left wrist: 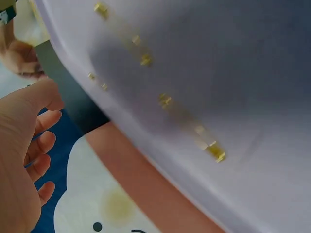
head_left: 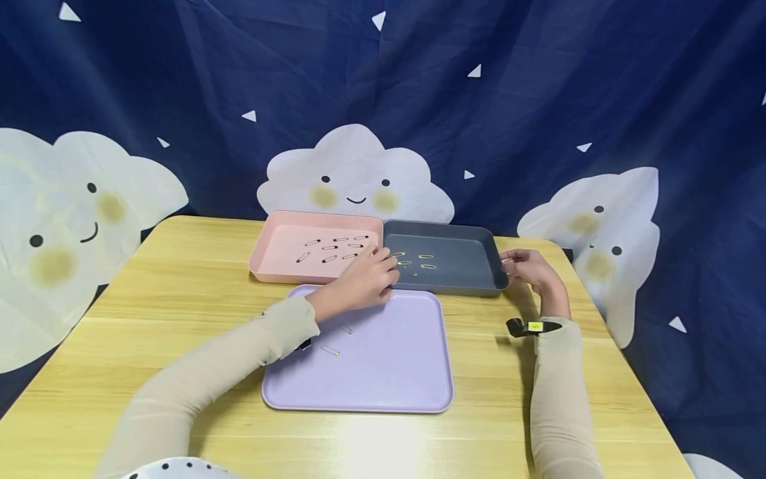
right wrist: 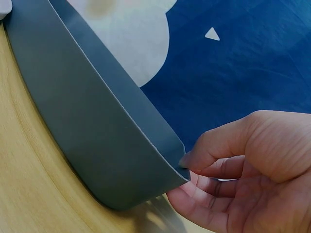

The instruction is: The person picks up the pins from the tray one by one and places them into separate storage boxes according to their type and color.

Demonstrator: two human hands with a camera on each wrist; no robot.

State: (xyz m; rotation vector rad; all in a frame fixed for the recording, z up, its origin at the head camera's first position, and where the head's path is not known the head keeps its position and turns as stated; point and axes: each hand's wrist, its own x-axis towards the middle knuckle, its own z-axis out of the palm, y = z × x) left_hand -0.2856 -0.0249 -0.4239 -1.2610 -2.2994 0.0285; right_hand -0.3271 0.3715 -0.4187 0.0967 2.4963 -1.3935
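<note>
My left hand [head_left: 366, 278] reaches over the far edge of the lavender tray [head_left: 383, 392], its fingers loosely bent at the near left corner of the dark grey tray [head_left: 443, 290]. Nothing shows between those fingers in the left wrist view. Several gold safety pins, one a gold safety pin [head_left: 427, 267], lie in the grey tray. At that tray's right end, my right hand [right wrist: 243, 170] pinches the corner rim between thumb and fingers. On the lavender tray are a gold safety pin [head_left: 330, 350] and two others, one close to its far edge.
A pink tray [head_left: 281, 271] stands against the grey tray's left side, holding several black safety pins, among them a black safety pin [head_left: 303, 257]. All three trays are on a wooden table [head_left: 179, 319]. Behind it hangs a blue curtain [head_left: 311, 73] with clouds.
</note>
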